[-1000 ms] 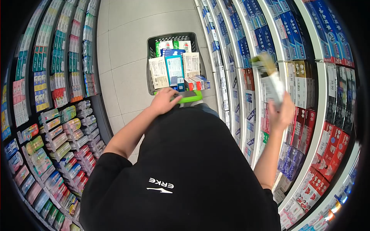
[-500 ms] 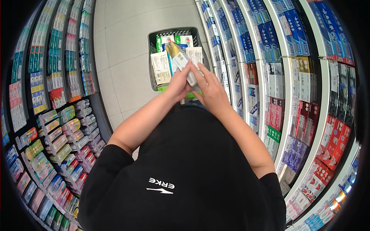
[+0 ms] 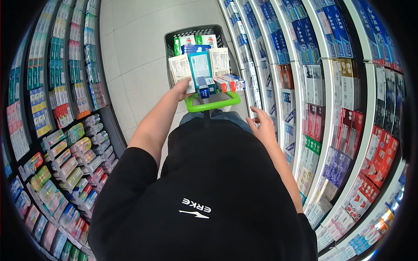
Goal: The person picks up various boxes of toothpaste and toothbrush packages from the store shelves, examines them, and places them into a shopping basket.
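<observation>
"Where is the left grip point(image 3: 181, 90)?"

"It's reaching over the near left edge of the dark basket point(image 3: 191, 31), and its fingers are touching the low end of the left pale box point(image 3: 177, 65). They're hiding that end, so I cannot tell whether they're closing on it. The box is lying tilted inside the basket."

"And the right grip point(image 3: 263, 127)?"

"It's hanging in the air to the right of the green handle point(image 3: 213, 106), near the white-edged shelves point(image 3: 369, 87). Its fingers are spreading wide and curving a little."

"What else is filling the basket?"

"A teal-edged box point(image 3: 200, 65) is lying in the middle, and the right pale box point(image 3: 219, 61) is leaning beside it. Behind them, a dark blue pack point(image 3: 194, 48) is partly hiding under the teal-edged one, and two green-and-white packs point(image 3: 205, 40) are standing along the far wall. Red, white and blue cartons point(image 3: 230, 82) are crowding the near right corner."

"What's standing in the way?"

"The handle is running crosswise between the person's black shirt point(image 3: 196, 174) and the basket, and the stacked boxes are covering the basket's bottom. On the right, the shelves are pressing close, carrying blue, red, purple and white cartons. On the left, a dark rack point(image 3: 114, 130) is holding rows of small hanging packs, and pale floor tiles point(image 3: 135, 48) are stretching between it and the basket."
</observation>
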A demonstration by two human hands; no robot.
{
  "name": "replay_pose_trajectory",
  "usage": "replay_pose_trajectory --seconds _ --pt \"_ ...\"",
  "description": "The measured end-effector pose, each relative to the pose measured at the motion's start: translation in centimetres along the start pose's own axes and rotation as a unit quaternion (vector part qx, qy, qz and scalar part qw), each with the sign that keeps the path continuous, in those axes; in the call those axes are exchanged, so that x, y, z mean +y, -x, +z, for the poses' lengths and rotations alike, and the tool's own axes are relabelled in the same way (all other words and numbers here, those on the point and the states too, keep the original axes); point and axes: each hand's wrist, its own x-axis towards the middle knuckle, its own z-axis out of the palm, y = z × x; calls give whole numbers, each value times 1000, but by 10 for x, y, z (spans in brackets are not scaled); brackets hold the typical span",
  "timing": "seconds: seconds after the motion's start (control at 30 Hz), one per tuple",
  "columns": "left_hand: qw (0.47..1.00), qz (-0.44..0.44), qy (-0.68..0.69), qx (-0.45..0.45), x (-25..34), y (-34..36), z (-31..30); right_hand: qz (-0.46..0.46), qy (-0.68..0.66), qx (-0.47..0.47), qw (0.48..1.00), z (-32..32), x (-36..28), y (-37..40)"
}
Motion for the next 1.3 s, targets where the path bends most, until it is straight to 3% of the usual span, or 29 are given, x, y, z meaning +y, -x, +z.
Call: replay_pose_trajectory --seconds 0.03,0.13,0.27,0.37,0.47,0.57,0.67,0.77,0.9,0.97,1.07,1.1,1.13,1.2,1.23,1.3 --pt "999 5 -30 12 -8 -6 7 6 6 0 1000 0 1 3" --pt "956 -2 -288 52 -18 -28 10 17 19 4 1000 -4 -1 9" --pt "910 46 -402 91 -33 -50 16 21 30 10 999 -6 4 15" --pt "894 63 -438 74 -33 -48 16 29 32 7 999 -4 8 19" --pt "911 163 -378 -2 8 59 40 34 33 0 999 -1 12 20" --pt "869 162 -465 41 -11 21 32 30 41 -8 999 4 19 19" --pt "841 157 -517 14 -14 -1 24 25 56 -30 998 2 19 15" --pt "857 144 -494 -12 -17 -16 17 18 59 -45 997 2 20 11" --pt "870 151 -461 85 -15 8 27 41 100 -106 988 -1 11 5" --pt "877 152 -432 146 -13 17 31 1 96 -100 990 7 18 2" --pt "809 287 -470 206 -10 69 41 -26 114 -102 988 22 19 -10" --pt "799 349 -450 195 -13 84 47 -51 146 -78 985 25 12 -15" --pt "786 412 -425 178 -16 97 53 -29 119 -116 986 30 13 -23" --pt "814 360 -447 91 -5 139 72 -45 97 -140 984 42 16 -37" --pt "798 337 -496 64 -6 156 80 -95 108 -136 980 60 36 -43" --pt "747 313 -585 47 -20 163 84 -76 101 -173 977 63 36 -51"
